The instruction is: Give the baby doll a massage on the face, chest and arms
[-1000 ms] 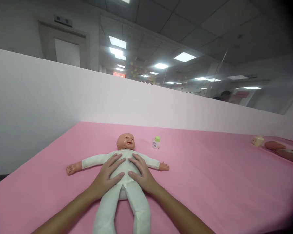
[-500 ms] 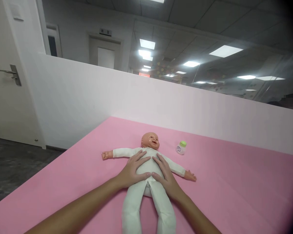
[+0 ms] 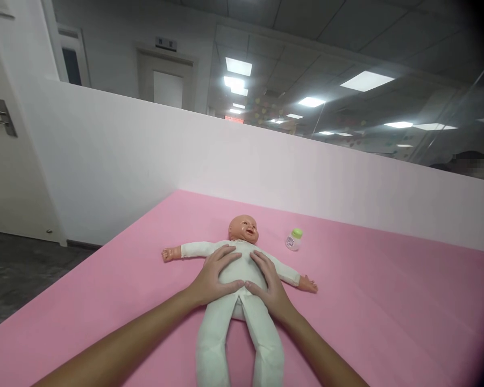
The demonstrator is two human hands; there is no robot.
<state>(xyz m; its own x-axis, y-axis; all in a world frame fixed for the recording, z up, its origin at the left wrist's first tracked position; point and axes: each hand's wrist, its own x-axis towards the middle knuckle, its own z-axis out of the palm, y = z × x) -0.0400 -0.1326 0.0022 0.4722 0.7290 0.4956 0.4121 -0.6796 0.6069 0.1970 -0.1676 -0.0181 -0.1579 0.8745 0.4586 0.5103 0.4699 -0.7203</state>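
A baby doll with a white cloth body lies face up, arms stretched out to both sides and legs toward me. On the left side of its torso rests my left hand, fingers spread and laid on the cloth. My right hand lies open on the torso's right side. Both thumbs point inward and almost meet at the doll's lower belly. Beyond the doll's arm on the right stands a small clear bottle with a green cap, apart from my hands.
The pink table top carries the doll and bottle. A low white partition runs along its back edge. At left are a door and dark floor. Past the partition at far right, part of a person's head shows.
The camera view has shifted slightly, so everything sits a little further left. My hands have moved slightly apart on the doll's torso; the fingertips are wider apart than before.
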